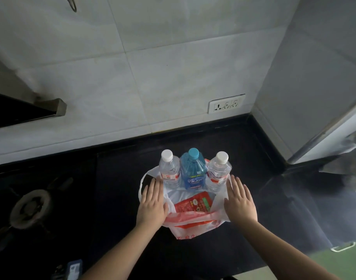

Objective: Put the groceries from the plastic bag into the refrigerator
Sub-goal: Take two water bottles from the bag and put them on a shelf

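Note:
A white plastic bag (190, 227) with red print lies open on the black counter (116, 178). Three bottles stand upright at its far side: a clear one with a white cap (170, 171), a blue one with a blue cap (193, 170), and another clear one with a white cap (218, 171). A red and green packet (193, 203) lies inside the bag. My left hand (152, 203) rests flat on the bag's left edge, fingers apart. My right hand (240, 201) lies flat on its right edge. Neither holds anything.
A gas burner (30, 207) sits on the counter at the left. A wall socket (226, 103) is on the tiled wall behind. A grey appliance side with a metal edge (322, 126) rises at the right. A dark object (72, 267) lies at the counter's near edge.

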The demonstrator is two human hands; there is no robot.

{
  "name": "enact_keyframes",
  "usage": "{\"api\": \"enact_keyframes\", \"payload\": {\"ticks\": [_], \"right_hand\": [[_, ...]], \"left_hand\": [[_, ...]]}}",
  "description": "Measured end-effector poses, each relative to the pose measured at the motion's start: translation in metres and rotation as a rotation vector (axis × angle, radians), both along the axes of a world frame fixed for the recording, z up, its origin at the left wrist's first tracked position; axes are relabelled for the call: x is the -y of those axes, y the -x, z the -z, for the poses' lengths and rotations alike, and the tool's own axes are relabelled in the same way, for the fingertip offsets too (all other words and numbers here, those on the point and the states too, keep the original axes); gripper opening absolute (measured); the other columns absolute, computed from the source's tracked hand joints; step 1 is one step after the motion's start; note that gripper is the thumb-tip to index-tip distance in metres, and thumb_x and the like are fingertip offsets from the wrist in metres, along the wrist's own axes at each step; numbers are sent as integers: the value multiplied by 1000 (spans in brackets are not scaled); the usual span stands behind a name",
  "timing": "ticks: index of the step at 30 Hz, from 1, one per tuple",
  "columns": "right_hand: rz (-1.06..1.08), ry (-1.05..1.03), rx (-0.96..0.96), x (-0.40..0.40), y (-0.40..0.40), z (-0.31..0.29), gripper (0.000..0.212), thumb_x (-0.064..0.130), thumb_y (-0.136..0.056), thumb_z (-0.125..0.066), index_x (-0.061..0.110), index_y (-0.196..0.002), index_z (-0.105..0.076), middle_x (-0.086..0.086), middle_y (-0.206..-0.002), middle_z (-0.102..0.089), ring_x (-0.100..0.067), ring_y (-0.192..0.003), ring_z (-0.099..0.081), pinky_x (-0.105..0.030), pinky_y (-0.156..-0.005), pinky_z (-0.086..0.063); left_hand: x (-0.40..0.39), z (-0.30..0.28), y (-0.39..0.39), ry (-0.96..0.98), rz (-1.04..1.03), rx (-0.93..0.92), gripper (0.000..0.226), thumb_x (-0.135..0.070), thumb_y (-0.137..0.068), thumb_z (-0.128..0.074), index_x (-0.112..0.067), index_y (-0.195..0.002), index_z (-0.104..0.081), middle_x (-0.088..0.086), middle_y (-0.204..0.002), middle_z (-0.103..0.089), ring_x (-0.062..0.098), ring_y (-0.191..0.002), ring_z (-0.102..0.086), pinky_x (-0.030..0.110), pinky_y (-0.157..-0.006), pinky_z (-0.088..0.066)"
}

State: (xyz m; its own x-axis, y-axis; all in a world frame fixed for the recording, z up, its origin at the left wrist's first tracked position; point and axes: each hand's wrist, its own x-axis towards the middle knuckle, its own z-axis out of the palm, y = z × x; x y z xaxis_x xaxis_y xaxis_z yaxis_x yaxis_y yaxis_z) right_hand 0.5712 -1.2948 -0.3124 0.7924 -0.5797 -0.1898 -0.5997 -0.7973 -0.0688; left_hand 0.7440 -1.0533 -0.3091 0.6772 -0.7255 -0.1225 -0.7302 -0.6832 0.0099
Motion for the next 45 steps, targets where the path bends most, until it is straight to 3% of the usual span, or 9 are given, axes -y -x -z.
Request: {"api": "enact_keyframes", "payload": {"ticks": [4, 8, 11, 18, 23, 25, 31, 38, 45], "right_hand": [[-54, -57, 42, -8, 18, 3, 74, 36, -87, -60, 3, -146, -32, -13, -154, -31, -23, -143, -23, -29, -116, 5], [-161, -81, 21, -8, 35, 14, 64, 47, -96, -20, 12, -150, -23, -5, -156, -25, -22, -143, -26, -34, -121, -7], [-202, -174, 14, -3, 38, 22, 67, 50, -95, -22, 12, -150, -24, 0, -156, -21, -23, -141, -35, -42, -114, -22], [-124, -291, 44, 4, 31, 9, 105, 73, -79, 16, 8, -151, -24, -6, -160, -20, -21, -146, -24, -28, -118, -8], [109, -315, 262, -4, 14, -16, 50, 39, -96, -46, 14, -140, -46, -5, -141, -50, -26, -127, -50, -38, -108, -37], [181, -356, 342, -9, 4, -28, 51, 29, -93, -57, 15, -140, -45, -5, -142, -49, -25, -126, -50, -39, -105, -41], [414, -636, 545, -18, -17, -48, 71, 22, -81, -75, 25, -141, -37, 0, -149, -37, -22, -129, -46, -44, -102, -46], [478, -727, 620, -17, -31, -48, 73, 25, -75, -81, 27, -136, -43, 4, -136, -50, -16, -118, -56, -44, -97, -52], [503, -814, 604, -18, -47, -55, 58, 28, -79, -78, 32, -125, -44, 15, -106, -56, -5, -94, -56, -22, -78, -48]], "left_hand": [[-20, 10, 9, 48, 75, 10, 68, -37, -96, -33, -1, -152, -20, 15, -162, -17, 26, -149, -18, 43, -117, -21], [-27, 15, 8, 59, 173, -7, 66, -36, -97, -36, -3, -152, -22, 12, -162, -17, 22, -149, -19, 39, -119, -15], [-27, 15, 4, 31, 170, -44, 65, -38, -96, -37, -5, -151, -24, 10, -160, -23, 21, -147, -24, 38, -118, -15], [-24, 24, -4, -58, 68, -135, 72, -53, -94, -19, -8, -149, -31, 7, -157, -32, 19, -145, -30, 39, -117, -26], [-6, 0, -7, 166, 19, -177, 63, -48, -96, -39, -10, -146, -39, 7, -147, -47, 20, -134, -45, 32, -112, -33], [7, -13, -6, 283, -82, -231, 59, -46, -95, -50, -12, -143, -42, 5, -141, -53, 21, -127, -51, 33, -106, -40], [37, -35, -6, 689, -493, -674, 56, -45, -84, -69, -24, -133, -49, -8, -127, -59, 12, -120, -55, 26, -89, -43], [51, -41, -11, 788, -510, -685, 77, -20, -74, -83, -16, -138, -41, -11, -123, -50, 5, -115, -48, 25, -92, -41], [65, -31, -23, 736, -522, -739, 80, -21, -69, -87, -22, -134, -42, -1, -128, -59, 16, -118, -58, 26, -90, -45]]}}
